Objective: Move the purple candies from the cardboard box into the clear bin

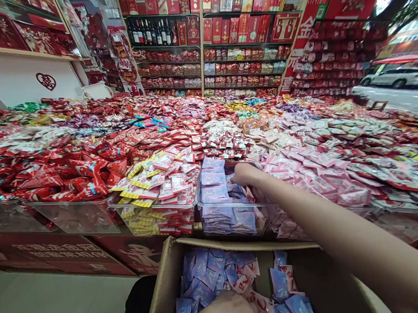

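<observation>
My left hand (231, 312) is down in an open cardboard box (159, 293), fingers closed around the edge of a pink-and-red candy packet (264, 306). Loose purple-blue candy packets (202, 289) lie in the box on both sides of it. Farther forward, my right hand (247, 175) reaches into a clear plastic bin (198, 197), its fingers curled downward. They are mostly hidden, and what they hold cannot be made out. Neat stacks of purple packets (214, 193) fill the bin's left side, beside that hand.
Left of the bin is a container of yellow and red-white packets (159, 181); pink packets (315, 175) are heaped to the right. Red-wrapped sweets (72, 176) lie farther left. Shelves with bottles (151, 33) and red boxes stand behind. A dark trouser leg (139, 308) is beside the cardboard box.
</observation>
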`<state>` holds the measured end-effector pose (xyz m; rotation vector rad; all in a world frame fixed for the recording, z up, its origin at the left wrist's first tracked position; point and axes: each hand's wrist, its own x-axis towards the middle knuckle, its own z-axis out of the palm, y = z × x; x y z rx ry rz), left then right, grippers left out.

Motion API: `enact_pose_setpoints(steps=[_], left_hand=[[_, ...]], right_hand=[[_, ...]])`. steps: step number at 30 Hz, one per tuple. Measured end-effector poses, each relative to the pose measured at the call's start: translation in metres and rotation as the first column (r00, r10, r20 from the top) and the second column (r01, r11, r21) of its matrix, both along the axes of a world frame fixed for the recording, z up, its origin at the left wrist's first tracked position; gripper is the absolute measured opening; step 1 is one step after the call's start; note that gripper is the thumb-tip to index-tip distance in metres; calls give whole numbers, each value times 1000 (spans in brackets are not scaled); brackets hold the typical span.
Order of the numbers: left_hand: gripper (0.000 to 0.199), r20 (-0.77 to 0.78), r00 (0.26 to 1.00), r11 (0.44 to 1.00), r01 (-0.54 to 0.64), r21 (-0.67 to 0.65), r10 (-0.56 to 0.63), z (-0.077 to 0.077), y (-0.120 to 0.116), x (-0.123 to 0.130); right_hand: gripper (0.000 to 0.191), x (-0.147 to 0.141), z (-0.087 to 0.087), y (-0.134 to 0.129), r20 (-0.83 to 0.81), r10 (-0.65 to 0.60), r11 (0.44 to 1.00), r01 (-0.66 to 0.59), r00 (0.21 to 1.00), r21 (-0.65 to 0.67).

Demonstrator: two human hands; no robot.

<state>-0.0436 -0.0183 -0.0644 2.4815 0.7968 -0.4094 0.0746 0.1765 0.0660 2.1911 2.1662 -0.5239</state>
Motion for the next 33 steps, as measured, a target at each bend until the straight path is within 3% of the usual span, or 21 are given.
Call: enact_pose_setpoints(steps=[4,7,11,13,16,18,20,23,25,27,29,31,33], left_hand=[[35,19,1000,1000,-22,-14,23,-3,0,0],[38,33,998,999,-45,-25,46,-2,0,0],[36,-24,998,997,-67,-48,66,-2,1,2],[37,-87,994,995,-65,-69,59,-10,1,4],[36,-159,986,995,-69,-71,57,-33,-2,10],[41,-161,982,993,-106,-48,97,-51,-5,13],[54,-197,966,985,-171,6,169,-65,-7,17],[63,-222,939,965,-254,61,262,-70,-6,20],[63,-207,937,960,-278,42,281,-65,-3,20],[66,-213,936,959,-283,11,279,-58,0,19],[69,-226,937,960,-279,-21,267,-51,3,18],[61,-237,937,960,-275,-54,256,-45,7,18],[45,-233,937,957,-283,-68,260,-39,11,18]], right_hand=[[21,8,25,-22,92,108,987,-118,990,111],[20,35,51,-46,135,133,948,-165,982,272],[17,91,76,-92,1,35,852,-31,999,522],[19,112,73,-121,-126,89,859,-12,988,511],[25,117,33,-164,-340,281,956,-232,897,179],[21,104,-15,-185,-410,304,927,-366,860,-80],[19,84,-71,-197,-365,286,884,-391,886,-255],[33,53,-148,-206,-193,228,909,-280,954,-310],[42,39,-183,-209,-159,203,935,-239,966,-260],[56,31,-205,-211,-130,183,945,-211,974,-251],[68,31,-216,-210,-112,151,938,-179,982,-297],[62,36,-218,-207,-141,122,933,-162,982,-321],[43,42,-213,-204,-177,116,940,-165,977,-297]])
